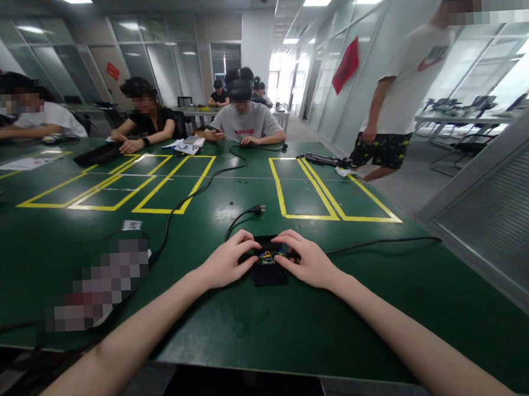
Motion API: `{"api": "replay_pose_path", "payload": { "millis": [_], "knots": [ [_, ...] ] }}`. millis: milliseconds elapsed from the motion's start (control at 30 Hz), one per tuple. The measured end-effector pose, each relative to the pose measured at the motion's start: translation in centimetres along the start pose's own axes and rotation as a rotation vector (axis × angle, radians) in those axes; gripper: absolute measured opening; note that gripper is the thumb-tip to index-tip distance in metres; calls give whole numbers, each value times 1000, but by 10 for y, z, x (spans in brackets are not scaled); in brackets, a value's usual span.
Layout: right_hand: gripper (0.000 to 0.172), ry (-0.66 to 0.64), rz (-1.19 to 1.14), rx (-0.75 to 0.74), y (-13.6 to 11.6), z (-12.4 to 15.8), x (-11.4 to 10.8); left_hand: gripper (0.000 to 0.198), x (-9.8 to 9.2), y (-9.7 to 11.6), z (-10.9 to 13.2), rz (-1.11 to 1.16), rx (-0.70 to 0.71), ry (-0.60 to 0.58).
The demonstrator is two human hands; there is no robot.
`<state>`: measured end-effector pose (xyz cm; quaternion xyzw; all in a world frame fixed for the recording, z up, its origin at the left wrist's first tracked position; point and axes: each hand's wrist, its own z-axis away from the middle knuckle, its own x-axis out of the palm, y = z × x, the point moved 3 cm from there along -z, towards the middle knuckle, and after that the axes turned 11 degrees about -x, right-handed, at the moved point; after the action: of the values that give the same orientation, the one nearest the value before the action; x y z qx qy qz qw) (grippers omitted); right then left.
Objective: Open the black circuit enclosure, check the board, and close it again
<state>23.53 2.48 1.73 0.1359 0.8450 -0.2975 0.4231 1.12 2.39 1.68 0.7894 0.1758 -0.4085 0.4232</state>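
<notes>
In front of me on the green table lies an opened black plastic case [270,276], its dark halves above and below a small circuit board [267,258] with a yellow ring-shaped part and blue bits. My left hand [232,259] grips the board's left side, thumb and fingers curved toward it. From the right, my right hand [305,258] pinches the opposite side in the same way. The fingertips partly hide the board's ends. A black two-pin plug [258,209] on a short cord lies just beyond my left hand.
A black cable [382,242] runs to the right from near my right hand. Another long cable [193,193] crosses the green table [236,335] at left, near a blurred-out object [104,283]. Yellow tape rectangles mark the far half. Several people sit beyond; one person stands at right.
</notes>
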Motion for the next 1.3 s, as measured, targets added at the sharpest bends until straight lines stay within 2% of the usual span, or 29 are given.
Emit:
{"api": "replay_pose_path", "payload": {
  "millis": [133,267,400,467,600,667,767,933,1100,1200,1300],
  "knots": [
    [14,-47,128,9,10,3,-12,20,-4,-1,-2,-88,6,50],
    [29,-60,222,31,15,5,-23,23,-13,5,-1,-130,19,136],
    [33,-2,151,-56,0,8,-29,21,-23,16,6,-40,92,175],
    [31,-43,107,-93,-8,9,-26,19,-23,19,10,-33,129,150],
    [20,-235,47,-93,-12,10,-13,15,-11,19,14,-70,159,-36],
    [17,-277,41,-77,-10,10,-10,14,-5,17,14,-56,148,-110],
    [14,-260,56,-68,-6,9,-9,13,-1,14,11,-28,96,-133],
    [16,-163,79,-44,3,9,-11,13,-4,7,5,-97,-37,-25],
    [14,-53,57,-63,9,9,-12,14,-6,3,3,-19,-40,10],
    [12,-43,7,-104,10,10,-10,13,-6,2,3,51,-68,38],
    [12,-47,-32,-121,10,9,-10,12,-5,1,3,72,-113,11]
  ]
}}
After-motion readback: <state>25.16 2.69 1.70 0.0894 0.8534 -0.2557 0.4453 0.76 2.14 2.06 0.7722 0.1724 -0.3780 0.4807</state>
